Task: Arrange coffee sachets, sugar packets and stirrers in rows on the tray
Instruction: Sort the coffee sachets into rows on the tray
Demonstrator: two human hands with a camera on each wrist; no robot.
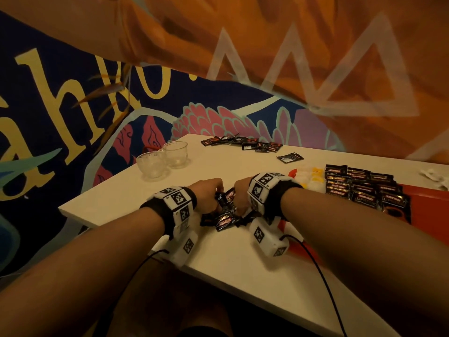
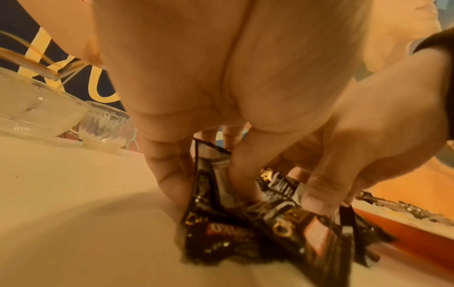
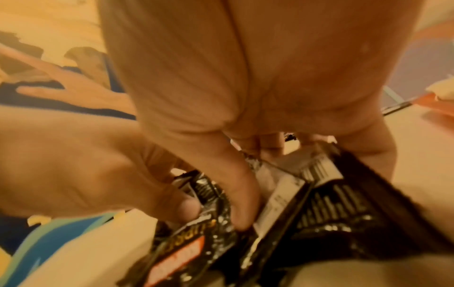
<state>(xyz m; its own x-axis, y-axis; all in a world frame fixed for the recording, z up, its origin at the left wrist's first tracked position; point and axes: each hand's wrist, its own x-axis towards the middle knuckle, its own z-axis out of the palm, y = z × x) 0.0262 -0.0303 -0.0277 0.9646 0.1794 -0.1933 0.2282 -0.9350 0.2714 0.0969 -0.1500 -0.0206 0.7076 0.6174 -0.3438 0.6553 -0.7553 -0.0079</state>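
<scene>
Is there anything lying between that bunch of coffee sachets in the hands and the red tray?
Nothing visible. Both hands, left and right, grip the sachet bunch just beside the red tray; only bare table separates them.

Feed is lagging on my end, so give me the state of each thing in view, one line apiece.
Left hand: gripping the bunch of black coffee sachets.
Right hand: gripping the same bunch.
Bunch of black coffee sachets: jumbled, on the white table.
Red tray: holds black sachets in rows.
Two clear glass cups: upright, empty.
Loose black sachets: scattered at the far edge.
</scene>
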